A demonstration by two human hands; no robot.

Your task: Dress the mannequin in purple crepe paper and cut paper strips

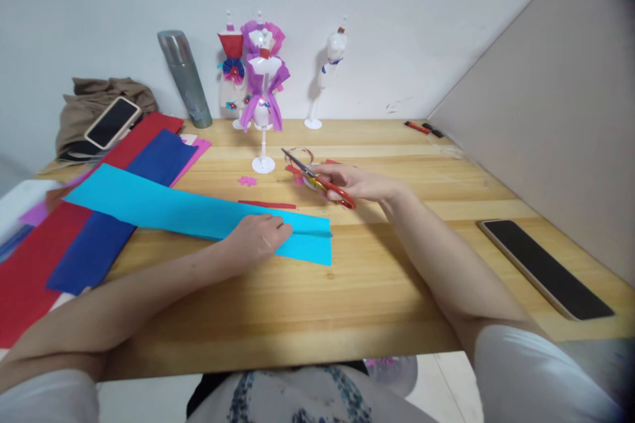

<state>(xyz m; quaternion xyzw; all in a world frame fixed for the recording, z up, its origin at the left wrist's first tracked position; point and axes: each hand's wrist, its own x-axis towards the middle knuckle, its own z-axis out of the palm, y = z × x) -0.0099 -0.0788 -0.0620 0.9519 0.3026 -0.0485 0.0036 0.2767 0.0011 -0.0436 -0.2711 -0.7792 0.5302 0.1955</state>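
A long strip of bright blue crepe paper point(173, 208) lies across the table, its right end creased lengthwise. My left hand point(258, 238) rests on that end, fingers curled and closed on the paper; the fingertips are partly hidden. Above and to the right of the strip, my right hand point(347, 182) holds a pair of scissors point(302, 166) with red handles, blades pointing up and left. The scissors are apart from the blue paper. A thin red strip point(268, 205) lies along the paper's far edge. Small red and pink scraps lie near and partly behind my right hand.
Dress-form stands point(262, 106) in purple and red paper are at the back, with another stand point(313, 122) further right. Red paper point(30, 277) and dark blue paper point(89, 258) lie left, near a leaning flask point(186, 79). Phones lie right point(546, 268) and back left point(113, 122).
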